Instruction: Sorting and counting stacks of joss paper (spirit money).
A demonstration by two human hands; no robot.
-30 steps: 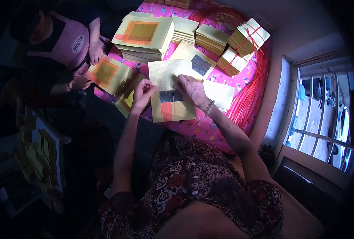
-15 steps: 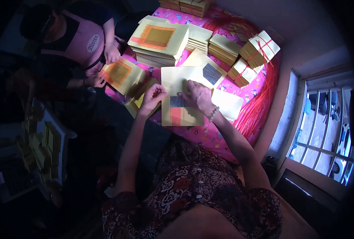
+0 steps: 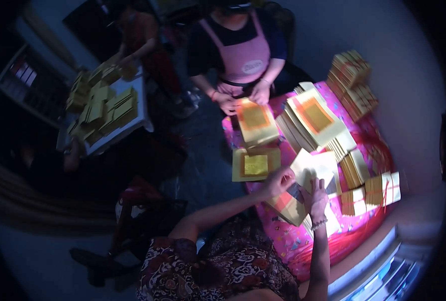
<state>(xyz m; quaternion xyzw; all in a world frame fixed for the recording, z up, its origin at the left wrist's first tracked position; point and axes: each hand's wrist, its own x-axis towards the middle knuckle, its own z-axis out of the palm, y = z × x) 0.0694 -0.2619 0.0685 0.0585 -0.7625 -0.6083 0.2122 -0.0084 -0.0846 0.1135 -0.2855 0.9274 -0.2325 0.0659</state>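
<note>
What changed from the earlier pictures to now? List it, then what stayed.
The view swung left, bringing a side table of yellow paper stacks into sight. The left hand and right hand keep working the same cream sheet on the pink cloth. The person in the pink apron still handles a sheet opposite.

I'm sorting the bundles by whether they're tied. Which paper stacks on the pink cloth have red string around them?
The small bundles at the cloth's right edge, beside the right hand; the large stack shows no string.
</note>
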